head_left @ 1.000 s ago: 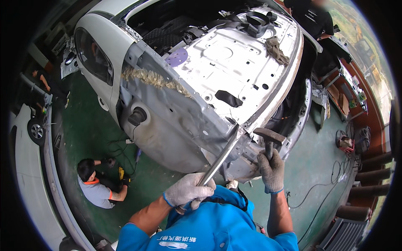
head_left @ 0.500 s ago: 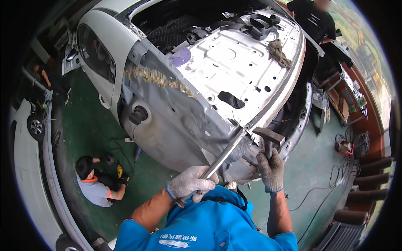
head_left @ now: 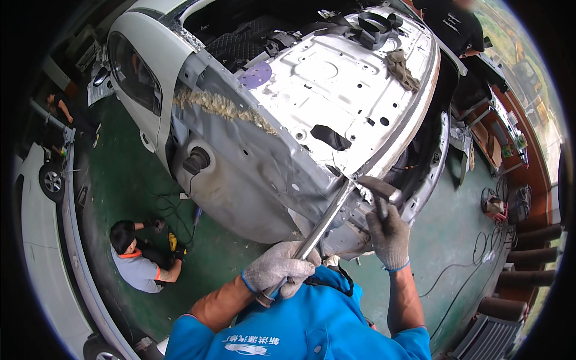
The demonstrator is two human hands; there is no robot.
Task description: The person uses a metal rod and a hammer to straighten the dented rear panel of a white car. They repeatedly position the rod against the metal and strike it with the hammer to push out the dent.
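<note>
The hammer [head_left: 384, 190] has shifted left toward the far end of the bar [head_left: 327, 221] at the car [head_left: 264, 162]; left fingers [head_left: 300, 268] wrap the stiff, probably heavy bar by its near end, right fingers [head_left: 377, 225] wrap the handle [head_left: 381, 209], the sound hold for a likely head-heavy hammer.

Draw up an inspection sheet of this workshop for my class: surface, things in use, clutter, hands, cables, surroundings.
Surface: white metal panel on a partly stripped car body, with holes and cutouts.
Things in use: metal bar, slanting to the body's near corner; hammer, head near the bar's far end, contact unclear.
Clutter: black straps, brownish cloth, purple disc.
Hands: gloved left hand round the bar; gloved right hand round the hammer's handle.
Cables: dark cables on the green floor.
Surroundings: crouching co-worker, yellow tool.
</note>
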